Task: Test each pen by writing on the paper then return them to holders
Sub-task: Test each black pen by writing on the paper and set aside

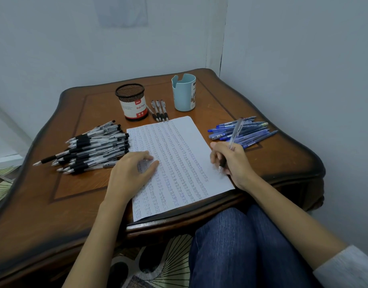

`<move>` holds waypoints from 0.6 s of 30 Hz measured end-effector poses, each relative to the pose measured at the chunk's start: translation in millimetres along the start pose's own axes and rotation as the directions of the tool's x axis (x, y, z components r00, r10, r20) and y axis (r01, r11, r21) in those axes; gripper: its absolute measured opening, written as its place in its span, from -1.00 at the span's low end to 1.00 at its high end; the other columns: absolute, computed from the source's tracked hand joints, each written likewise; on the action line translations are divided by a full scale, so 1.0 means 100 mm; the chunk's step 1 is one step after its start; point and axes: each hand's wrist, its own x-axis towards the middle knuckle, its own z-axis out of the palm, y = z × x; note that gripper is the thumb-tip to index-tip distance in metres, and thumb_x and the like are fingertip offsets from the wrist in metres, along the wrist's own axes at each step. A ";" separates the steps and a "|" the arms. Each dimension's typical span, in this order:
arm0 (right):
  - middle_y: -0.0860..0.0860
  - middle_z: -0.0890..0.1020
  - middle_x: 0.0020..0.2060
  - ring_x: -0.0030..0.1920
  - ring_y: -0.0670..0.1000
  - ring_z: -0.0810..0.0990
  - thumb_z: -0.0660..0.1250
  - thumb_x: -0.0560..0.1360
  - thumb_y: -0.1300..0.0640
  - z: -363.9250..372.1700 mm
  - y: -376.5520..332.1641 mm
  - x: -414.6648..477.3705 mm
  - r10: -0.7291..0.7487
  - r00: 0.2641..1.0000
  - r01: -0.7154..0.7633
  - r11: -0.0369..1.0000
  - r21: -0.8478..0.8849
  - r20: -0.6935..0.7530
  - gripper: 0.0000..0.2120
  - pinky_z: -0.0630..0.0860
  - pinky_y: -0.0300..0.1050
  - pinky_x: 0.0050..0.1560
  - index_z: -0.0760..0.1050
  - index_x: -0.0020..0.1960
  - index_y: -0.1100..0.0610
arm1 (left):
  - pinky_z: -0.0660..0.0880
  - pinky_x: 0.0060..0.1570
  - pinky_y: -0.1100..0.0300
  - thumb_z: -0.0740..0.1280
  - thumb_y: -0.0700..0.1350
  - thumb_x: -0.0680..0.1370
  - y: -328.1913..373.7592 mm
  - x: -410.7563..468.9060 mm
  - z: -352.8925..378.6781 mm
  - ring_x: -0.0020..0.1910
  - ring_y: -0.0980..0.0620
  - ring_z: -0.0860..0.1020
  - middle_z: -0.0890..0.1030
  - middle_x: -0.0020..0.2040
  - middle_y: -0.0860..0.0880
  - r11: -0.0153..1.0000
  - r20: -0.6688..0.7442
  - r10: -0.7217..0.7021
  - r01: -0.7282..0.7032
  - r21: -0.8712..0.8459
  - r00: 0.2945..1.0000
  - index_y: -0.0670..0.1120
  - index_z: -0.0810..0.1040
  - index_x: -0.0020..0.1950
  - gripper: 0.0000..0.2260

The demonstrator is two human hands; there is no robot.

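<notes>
A sheet of paper (179, 154) covered in rows of small writing lies on the wooden table (79, 183). My left hand (131, 173) rests flat on the paper's left part, fingers straight. My right hand (230, 161) grips a clear pen with a black grip (235, 132), its tip down at the paper's right edge. A pile of black pens (95, 146) lies left of the paper. A pile of blue pens (243, 129) lies to the right. Behind stand a black mesh holder (132, 102) and a light blue holder (184, 92).
Three black pens (160, 110) lie side by side between the two holders. The table stands in a corner, with walls behind and to the right. My legs in jeans (241, 246) are under the near edge, over a patterned rug (154, 267).
</notes>
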 end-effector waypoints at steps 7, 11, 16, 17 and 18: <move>0.01 0.34 -0.62 -0.63 -0.09 0.20 0.02 0.66 -0.06 0.00 0.01 0.00 -0.030 0.998 0.030 1.000 -0.008 0.054 -0.63 0.14 -0.27 -0.62 0.45 0.07 0.20 | 0.51 0.05 0.12 0.41 0.04 0.50 0.00 0.00 0.00 0.15 0.10 0.55 0.64 0.13 0.06 1.000 -0.002 -0.003 0.003 -0.004 1.000 -0.03 0.64 0.04 -0.80; 0.02 0.36 -0.62 -0.62 -0.05 0.24 0.06 0.65 -0.05 0.01 0.01 -0.01 -0.060 0.996 0.066 0.994 -0.083 0.068 -0.60 0.22 -0.23 -0.59 0.52 0.13 0.23 | 0.49 0.04 0.14 0.41 0.03 0.50 0.00 0.00 -0.01 0.14 0.10 0.55 0.64 0.13 0.05 1.000 0.001 -0.005 0.005 -0.001 1.000 -0.04 0.64 0.04 -0.80; 0.08 0.37 -0.62 -0.62 -0.05 0.27 0.10 0.63 -0.06 0.02 0.00 -0.03 -0.071 0.995 0.080 0.988 -0.131 0.067 -0.59 0.26 -0.26 -0.52 0.58 0.01 0.20 | 0.48 0.05 0.16 0.41 0.03 0.50 0.01 0.01 -0.01 0.14 0.10 0.55 0.64 0.13 0.03 1.000 0.007 -0.004 0.004 0.001 1.000 -0.05 0.64 0.05 -0.80; 0.09 0.38 -0.61 -0.63 -0.05 0.28 0.12 0.63 -0.05 0.01 -0.01 -0.03 -0.067 0.996 0.074 0.989 -0.128 0.062 -0.61 0.26 -0.26 -0.52 0.59 0.00 0.21 | 0.48 0.05 0.16 0.41 0.03 0.50 0.01 0.01 -0.01 0.15 0.10 0.55 0.64 0.13 0.03 1.000 0.008 -0.005 0.005 0.000 1.000 -0.05 0.65 0.05 -0.80; 0.09 0.38 -0.62 -0.63 -0.05 0.28 0.15 0.62 -0.04 0.01 -0.01 -0.03 -0.065 0.996 0.072 0.990 -0.120 0.059 -0.63 0.26 -0.25 -0.52 0.60 -0.01 0.21 | 0.48 0.05 0.17 0.41 0.03 0.50 0.01 0.01 -0.01 0.15 0.10 0.55 0.64 0.13 0.03 1.000 0.008 -0.006 0.006 -0.001 1.000 -0.05 0.65 0.04 -0.80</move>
